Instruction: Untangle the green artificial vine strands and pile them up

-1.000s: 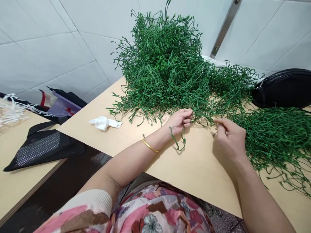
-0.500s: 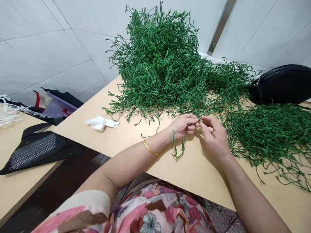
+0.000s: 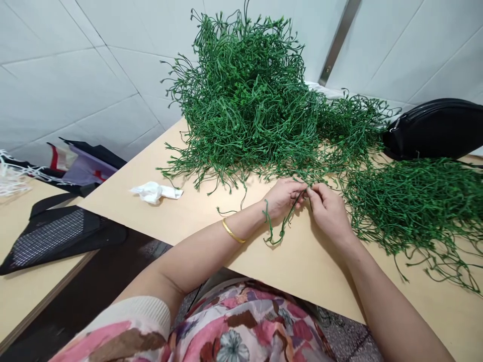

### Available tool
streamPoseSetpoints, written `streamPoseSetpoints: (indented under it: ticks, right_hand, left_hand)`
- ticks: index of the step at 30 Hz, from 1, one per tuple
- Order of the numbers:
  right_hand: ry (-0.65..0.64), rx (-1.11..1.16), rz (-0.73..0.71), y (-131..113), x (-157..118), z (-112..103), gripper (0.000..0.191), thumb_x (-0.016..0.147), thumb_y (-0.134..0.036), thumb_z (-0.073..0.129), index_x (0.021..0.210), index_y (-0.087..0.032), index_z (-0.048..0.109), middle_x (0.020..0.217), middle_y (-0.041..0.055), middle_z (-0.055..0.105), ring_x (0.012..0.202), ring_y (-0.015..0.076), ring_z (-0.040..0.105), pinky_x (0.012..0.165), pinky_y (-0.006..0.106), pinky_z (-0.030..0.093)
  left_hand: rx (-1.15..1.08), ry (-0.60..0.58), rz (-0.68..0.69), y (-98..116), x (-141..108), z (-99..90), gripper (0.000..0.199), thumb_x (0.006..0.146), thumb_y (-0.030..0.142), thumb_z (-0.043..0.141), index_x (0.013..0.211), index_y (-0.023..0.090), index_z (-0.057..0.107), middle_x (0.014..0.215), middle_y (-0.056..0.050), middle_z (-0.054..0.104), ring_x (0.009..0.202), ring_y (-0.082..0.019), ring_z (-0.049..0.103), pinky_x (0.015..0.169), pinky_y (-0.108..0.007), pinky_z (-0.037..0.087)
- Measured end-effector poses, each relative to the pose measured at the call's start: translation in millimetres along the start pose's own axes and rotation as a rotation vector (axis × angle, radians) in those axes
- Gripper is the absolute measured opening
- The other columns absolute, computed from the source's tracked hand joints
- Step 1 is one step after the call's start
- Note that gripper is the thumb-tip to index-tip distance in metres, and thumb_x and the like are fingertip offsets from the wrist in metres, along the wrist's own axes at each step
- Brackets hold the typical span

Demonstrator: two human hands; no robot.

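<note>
A thin green strand with small knots (image 3: 281,235) hangs in a loop below my left hand (image 3: 285,196), which pinches it between thumb and fingers. My right hand (image 3: 327,206) meets the left at the fingertips, its thumb and index finger closed on the same green strand. Just behind both hands rises a large tangled heap of green strands (image 3: 245,105). A second, flatter pile of green strands (image 3: 418,201) lies to the right of my right hand. The fingertips hide part of the held strand.
Crumpled white tissue (image 3: 154,192) lies on the light wooden table (image 3: 204,221). A black bag (image 3: 437,129) stands at the right rear. On the left, another table (image 3: 41,281) carries a black mesh bag (image 3: 49,236) and white netting (image 3: 13,181).
My fingertips have shifted on the strand, and the right fingers are closer together. The hanging loop has swung slightly left. The whole view has moved a little.
</note>
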State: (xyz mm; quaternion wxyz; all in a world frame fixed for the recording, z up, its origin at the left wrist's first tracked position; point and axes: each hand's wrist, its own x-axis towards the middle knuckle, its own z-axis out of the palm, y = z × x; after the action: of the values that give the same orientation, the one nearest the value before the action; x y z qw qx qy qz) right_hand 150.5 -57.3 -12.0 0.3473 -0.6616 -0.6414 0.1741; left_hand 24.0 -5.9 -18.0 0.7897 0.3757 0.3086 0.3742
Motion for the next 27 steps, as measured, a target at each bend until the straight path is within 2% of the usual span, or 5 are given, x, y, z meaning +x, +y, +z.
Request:
streamPoseSetpoints:
  ticks: [6,14,21,24,27]
  right_hand:
    - [-0.026,-0.133,-0.035,-5.1,-2.8,2.6,0.02,0.083,-0.032,0.044,0.067,-0.021,0.05,0.056,-0.0002,0.051,0.053,0.0141,0.043,0.053,0.027,0.03]
    - [-0.111,0.178,0.071,-3.8,0.7,3.3,0.028,0.08,-0.035,0.048,0.057,-0.021,0.041,0.045,-0.0044,0.038,0.047,0.011,0.034,0.049,0.025,0.027]
    - [-0.16,-0.052,-0.091,-18.5,-11.2,3.1,0.028,0.085,-0.033,0.039,0.061,-0.02,0.043,0.055,-0.0004,0.048,0.055,0.0132,0.044,0.053,0.025,0.029]
    - [-0.269,-0.108,-0.269,-39.7,-26.7,-9.3,0.031,0.087,-0.032,0.038,0.059,-0.02,0.038,0.051,-0.0019,0.042,0.048,0.011,0.037,0.051,0.025,0.026]
    - [-0.104,-0.236,-0.261,-42.2,-26.8,-42.9,0.03,0.087,-0.036,0.04,0.061,-0.021,0.042,0.051,-0.0013,0.042,0.047,0.011,0.035,0.051,0.027,0.024]
  left_hand:
    - [0.105,0.141,-0.003,0.7,-2.1,7.5,0.021,0.074,0.006,0.059,0.057,0.013,0.047,0.046,0.005,0.042,0.038,-0.003,0.036,0.037,-0.017,0.023]
    - [0.084,0.195,0.044,1.2,-1.8,12.0,0.023,0.074,0.003,0.058,0.058,0.013,0.046,0.047,0.006,0.041,0.038,-0.002,0.034,0.038,-0.016,0.021]
    - [0.084,0.248,0.011,3.9,3.9,10.7,0.027,0.082,0.008,0.05,0.057,0.015,0.041,0.044,0.006,0.038,0.035,-0.002,0.032,0.036,-0.015,0.019]
    - [0.031,0.301,0.019,9.4,6.9,8.2,0.029,0.085,0.01,0.046,0.058,0.015,0.038,0.047,0.006,0.039,0.034,-0.001,0.029,0.036,-0.014,0.018]
    - [0.064,0.212,0.028,10.0,4.4,5.7,0.027,0.083,0.011,0.051,0.06,0.016,0.038,0.047,0.007,0.038,0.033,-0.001,0.028,0.035,-0.014,0.015]
